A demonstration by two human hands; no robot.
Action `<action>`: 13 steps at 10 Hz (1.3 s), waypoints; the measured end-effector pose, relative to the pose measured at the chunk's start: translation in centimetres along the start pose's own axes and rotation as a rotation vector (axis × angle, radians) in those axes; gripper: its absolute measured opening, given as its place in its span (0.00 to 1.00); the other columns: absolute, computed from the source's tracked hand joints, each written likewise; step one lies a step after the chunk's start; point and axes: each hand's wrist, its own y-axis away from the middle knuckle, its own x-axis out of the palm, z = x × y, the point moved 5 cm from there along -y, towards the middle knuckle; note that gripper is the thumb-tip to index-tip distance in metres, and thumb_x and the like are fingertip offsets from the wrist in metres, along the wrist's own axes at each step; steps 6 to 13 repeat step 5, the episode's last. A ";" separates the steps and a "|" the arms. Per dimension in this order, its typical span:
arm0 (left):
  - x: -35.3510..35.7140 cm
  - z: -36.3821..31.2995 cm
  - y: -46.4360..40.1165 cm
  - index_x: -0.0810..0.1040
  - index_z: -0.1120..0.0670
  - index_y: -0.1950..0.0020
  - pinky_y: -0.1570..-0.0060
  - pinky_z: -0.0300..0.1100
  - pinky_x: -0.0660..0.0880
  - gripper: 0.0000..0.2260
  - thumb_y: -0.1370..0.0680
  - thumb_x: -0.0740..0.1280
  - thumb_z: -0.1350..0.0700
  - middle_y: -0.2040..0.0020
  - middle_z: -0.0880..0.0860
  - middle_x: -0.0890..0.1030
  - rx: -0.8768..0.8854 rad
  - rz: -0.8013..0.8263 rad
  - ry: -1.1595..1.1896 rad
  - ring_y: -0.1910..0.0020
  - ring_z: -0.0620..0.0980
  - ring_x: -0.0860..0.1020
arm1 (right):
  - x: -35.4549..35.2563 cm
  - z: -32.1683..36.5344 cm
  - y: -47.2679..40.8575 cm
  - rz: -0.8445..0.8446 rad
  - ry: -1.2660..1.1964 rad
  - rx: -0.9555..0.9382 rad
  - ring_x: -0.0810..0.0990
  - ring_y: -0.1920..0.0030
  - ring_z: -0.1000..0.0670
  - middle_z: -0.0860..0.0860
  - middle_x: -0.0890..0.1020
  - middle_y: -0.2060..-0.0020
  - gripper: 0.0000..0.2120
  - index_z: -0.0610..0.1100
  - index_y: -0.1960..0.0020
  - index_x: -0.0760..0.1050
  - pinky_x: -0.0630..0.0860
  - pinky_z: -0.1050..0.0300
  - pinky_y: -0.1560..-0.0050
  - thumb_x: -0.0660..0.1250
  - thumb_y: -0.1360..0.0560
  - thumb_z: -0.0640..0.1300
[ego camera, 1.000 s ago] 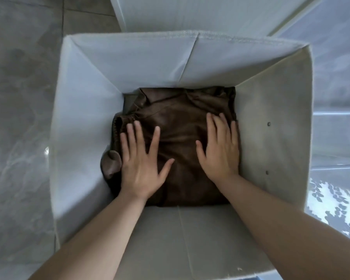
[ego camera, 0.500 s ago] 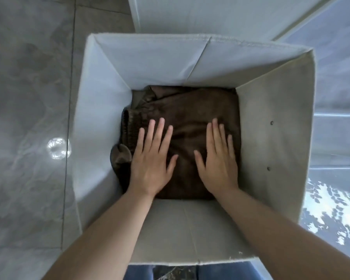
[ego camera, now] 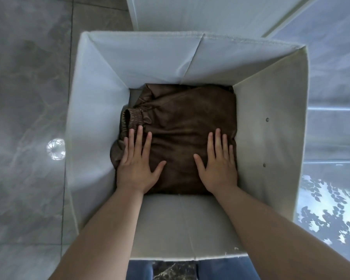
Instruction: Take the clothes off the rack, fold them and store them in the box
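Note:
A folded brown garment (ego camera: 182, 126) with an elastic cuff at its left lies flat at the bottom of a white fabric box (ego camera: 146, 63). Both my arms reach down into the box. My left hand (ego camera: 136, 164) presses flat on the garment's left side, fingers straight and spread, just below the cuff. My right hand (ego camera: 218, 164) presses flat on the garment's right side, close to the box's right wall. No rack is in view.
The box stands on a grey marble floor (ego camera: 24, 87). A white panel (ego camera: 200, 13) rises behind the box. To the right lies a glossy surface (ego camera: 331, 209) reflecting leaves. My blue trouser legs (ego camera: 139, 269) show below the box's near wall.
Both hands slid apart across the garment, the left toward the left edge and the right toward the right wall. The elastic cuff is uncovered.

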 end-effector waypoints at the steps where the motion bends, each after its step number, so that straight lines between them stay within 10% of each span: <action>1: -2.0 -1.6 1.8 0.45 0.52 0.20 0.24 0.56 0.42 0.41 0.25 0.52 0.31 0.22 0.62 0.38 0.047 0.012 -0.164 0.23 0.61 0.36 | -1.5 1.0 1.9 0.020 -0.003 0.010 0.37 0.20 0.45 0.48 0.35 0.21 0.40 0.49 0.20 0.34 0.40 0.41 0.22 0.44 0.22 0.69; 4: -2.0 -0.8 2.9 0.37 0.47 0.21 0.27 0.59 0.32 0.46 0.30 0.51 0.24 0.24 0.63 0.30 -0.036 0.289 -0.240 0.27 0.67 0.29 | -0.3 0.3 3.0 0.574 -0.016 0.129 0.24 0.25 0.42 0.47 0.21 0.27 0.46 0.57 0.24 0.26 0.33 0.41 0.24 0.50 0.27 0.75; 5: -3.1 -1.6 2.1 0.45 0.48 0.20 0.28 0.58 0.30 0.42 0.27 0.53 0.28 0.21 0.61 0.38 -0.053 0.367 -0.182 0.24 0.64 0.36 | -2.8 0.5 2.3 0.600 -0.221 0.151 0.34 0.21 0.42 0.47 0.33 0.21 0.41 0.55 0.20 0.37 0.41 0.44 0.22 0.56 0.22 0.68; 13: -3.1 -1.6 2.1 0.45 0.48 0.20 0.28 0.58 0.30 0.42 0.27 0.53 0.28 0.21 0.61 0.38 -0.053 0.367 -0.182 0.24 0.64 0.36 | -2.8 0.5 2.3 0.600 -0.221 0.151 0.34 0.21 0.42 0.47 0.33 0.21 0.41 0.55 0.20 0.37 0.41 0.44 0.22 0.56 0.22 0.68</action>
